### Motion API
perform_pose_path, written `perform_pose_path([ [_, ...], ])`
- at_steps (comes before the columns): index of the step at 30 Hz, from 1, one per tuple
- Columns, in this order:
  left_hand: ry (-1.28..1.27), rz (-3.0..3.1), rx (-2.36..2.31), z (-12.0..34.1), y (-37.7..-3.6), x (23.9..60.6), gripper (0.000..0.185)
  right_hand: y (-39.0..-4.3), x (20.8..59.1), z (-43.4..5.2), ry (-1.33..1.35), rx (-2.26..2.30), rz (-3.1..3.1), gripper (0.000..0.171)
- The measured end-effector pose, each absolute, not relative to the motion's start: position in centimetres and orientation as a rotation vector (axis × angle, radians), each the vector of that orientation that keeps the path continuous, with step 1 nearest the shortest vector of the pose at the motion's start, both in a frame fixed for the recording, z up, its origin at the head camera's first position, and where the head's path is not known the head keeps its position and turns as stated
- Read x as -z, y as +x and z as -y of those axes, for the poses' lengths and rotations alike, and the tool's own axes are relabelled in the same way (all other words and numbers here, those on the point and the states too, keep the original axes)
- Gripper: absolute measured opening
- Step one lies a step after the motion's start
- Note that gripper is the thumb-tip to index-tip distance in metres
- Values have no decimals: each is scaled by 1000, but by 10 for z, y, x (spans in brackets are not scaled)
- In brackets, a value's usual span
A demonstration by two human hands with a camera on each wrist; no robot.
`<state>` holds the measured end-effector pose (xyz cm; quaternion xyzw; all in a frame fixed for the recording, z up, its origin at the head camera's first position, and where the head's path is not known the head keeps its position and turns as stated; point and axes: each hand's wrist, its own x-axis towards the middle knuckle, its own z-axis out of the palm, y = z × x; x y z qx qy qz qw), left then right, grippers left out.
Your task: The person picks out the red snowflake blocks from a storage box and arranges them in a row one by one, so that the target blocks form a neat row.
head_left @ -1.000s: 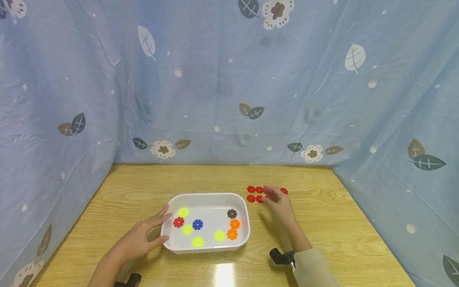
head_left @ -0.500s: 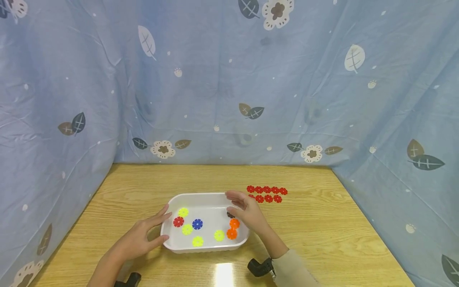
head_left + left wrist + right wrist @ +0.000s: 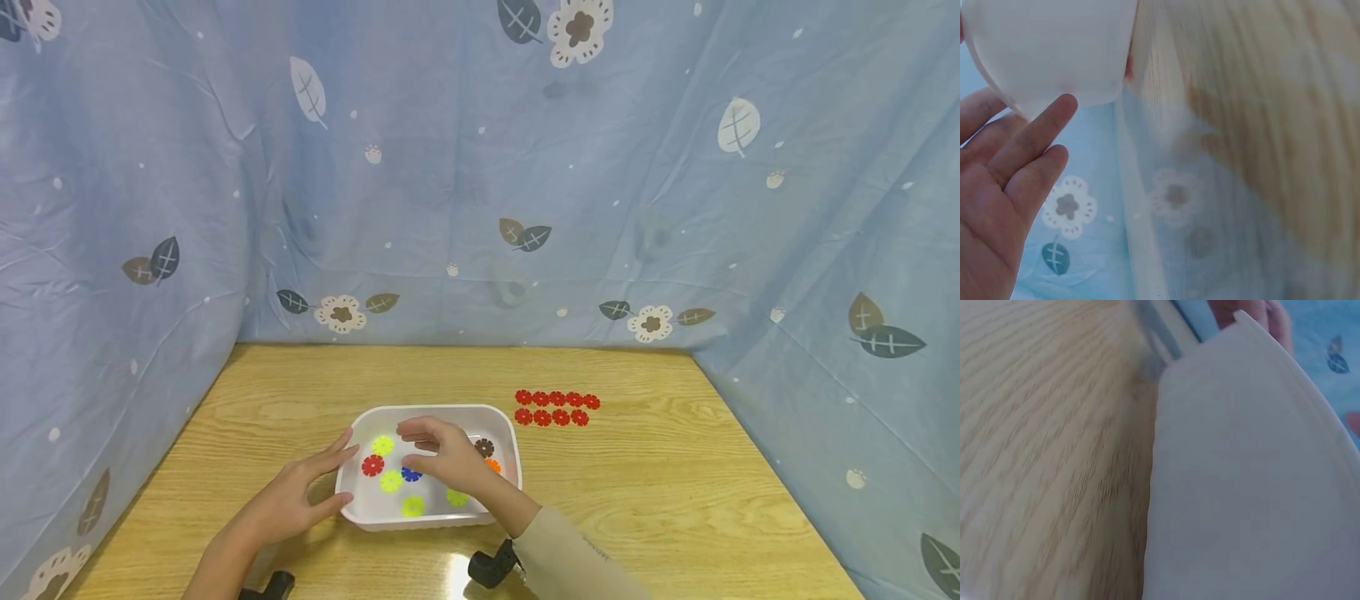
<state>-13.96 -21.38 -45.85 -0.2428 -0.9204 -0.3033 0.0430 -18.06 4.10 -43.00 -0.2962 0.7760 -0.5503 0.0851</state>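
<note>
Blue cloth printed with leaves and flowers (image 3: 480, 167) hangs round three sides of the pale wooden table (image 3: 675, 483) where I work.

At the left, my left hand (image 3: 288, 500) lies with straight, spread fingers against the near left corner of the white rectangular plastic tray (image 3: 352, 500), as it did a second ago; the left wrist view shows a fingertip touching the tray's outer wall. Inside the tray lie small flower-shaped plastic discs: a red disc (image 3: 372, 465) near the left wall, three yellow-green discs (image 3: 391, 480), a blue disc (image 3: 409, 475) half under my fingers, and further right a brown disc (image 3: 484, 447).

My right hand (image 3: 442, 454) has come a long way left. A second ago it was out at the group of red flower discs (image 3: 557, 407) on the bare table to the right of the tray; half a second ago it was at the tray's right end; now it hovers over the tray's middle with its fingers loosely curled and pointing left, holding nothing that I can see.

That hand covers most of the two orange discs (image 3: 492, 465) and part of the blue one, so I cannot tell whether a fingertip touches any disc. The right wrist view shows only blurred table grain and the tray's outer wall. Both wrist cameras are cut off at the near edge.
</note>
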Motion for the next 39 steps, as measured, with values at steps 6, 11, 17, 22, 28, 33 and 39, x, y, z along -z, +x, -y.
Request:
perform_pose_path([
  [6, -770, 2790, 919, 215, -140, 460, 55, -193, 444, -18, -767, 1534, -2396, 39],
  [11, -756, 2804, 899, 215, -139, 461, 55, -197, 445, -1, -678, 1426, -2407, 39],
  [17, -767, 2795, 881, 214, -137, 462, 56, -201, 453, 11, -678, 1312, -2449, 38],
  [22, -775, 2780, 884, 213, -138, 463, 56, -204, 460, 14, -694, 1235, -2506, 37],
  [28, -787, 2753, 912, 213, -139, 463, 54, -203, 467, 18, -723, 1134, -2580, 37],
  [33, -802, 2738, 933, 213, -139, 464, 53, -203, 473, 22, -792, 903, -2739, 36],
  [39, -792, 2750, 928, 213, -138, 463, 54, -201, 472, 26, -831, 722, -2811, 32],
])
